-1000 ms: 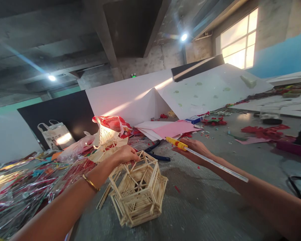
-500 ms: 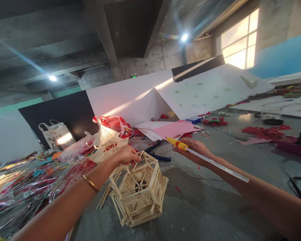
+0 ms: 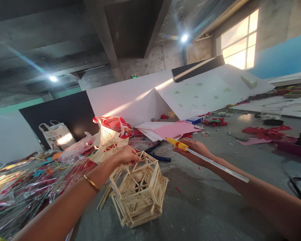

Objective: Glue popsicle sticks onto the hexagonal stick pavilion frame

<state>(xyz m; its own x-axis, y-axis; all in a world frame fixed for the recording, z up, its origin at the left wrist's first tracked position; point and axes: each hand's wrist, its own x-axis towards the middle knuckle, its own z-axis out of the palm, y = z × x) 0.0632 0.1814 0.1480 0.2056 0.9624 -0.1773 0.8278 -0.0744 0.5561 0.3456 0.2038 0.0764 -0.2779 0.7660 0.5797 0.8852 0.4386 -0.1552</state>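
A hexagonal frame built of wooden sticks [image 3: 138, 190] rests on the grey floor in front of me. My left hand [image 3: 125, 155] grips its upper far rim with closed fingers; a gold bangle sits on that wrist. My right hand [image 3: 193, 149] is closed around a yellow glue gun [image 3: 177, 143], and a long clear glue stick [image 3: 217, 165] sticks out of the gun's back along my forearm. The gun's tip points left, a short way to the right of the frame.
More stick structures [image 3: 106, 144] and a red-and-white plastic bag [image 3: 114, 123] lie beyond my left hand. Blue-handled pliers [image 3: 157, 153] and pink paper [image 3: 177, 129] lie ahead. Shiny cellophane wrap [image 3: 20, 187] covers the left. A white board [image 3: 150, 97] stands behind. Red scraps and cables are on the right.
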